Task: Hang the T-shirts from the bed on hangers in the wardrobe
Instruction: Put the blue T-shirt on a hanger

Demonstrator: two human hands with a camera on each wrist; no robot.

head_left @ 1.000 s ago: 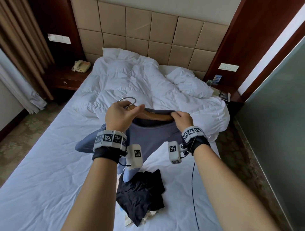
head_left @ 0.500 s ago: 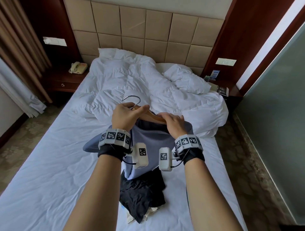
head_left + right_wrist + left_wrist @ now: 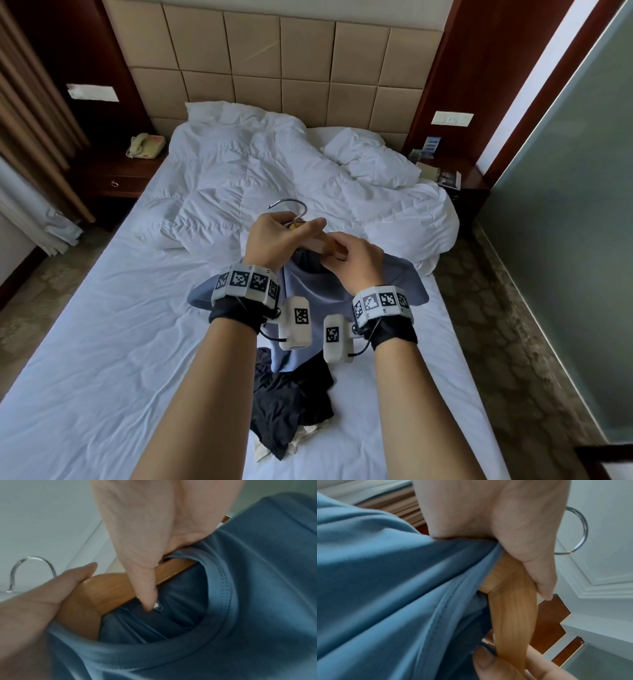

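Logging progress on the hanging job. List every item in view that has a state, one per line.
blue T-shirt: held up over the bed, collar around the hanger, not fully seated
wooden hanger: partly inside the shirt's neck, hook free
left hand: grips the hanger near the hook
right hand: holds collar and hanger arm
dark garment: crumpled on the bed
duvet: rumpled

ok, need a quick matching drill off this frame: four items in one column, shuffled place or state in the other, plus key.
Things:
1. wooden hanger
2. blue T-shirt
3. black garment
4. telephone

Place or state:
A. lying crumpled on the bed sheet
B. on the nightstand beside the bed
C. gripped by the left hand, metal hook up
D. neck opening being worked over the hanger by the right hand

Pairs: 1-C, 2-D, 3-A, 4-B
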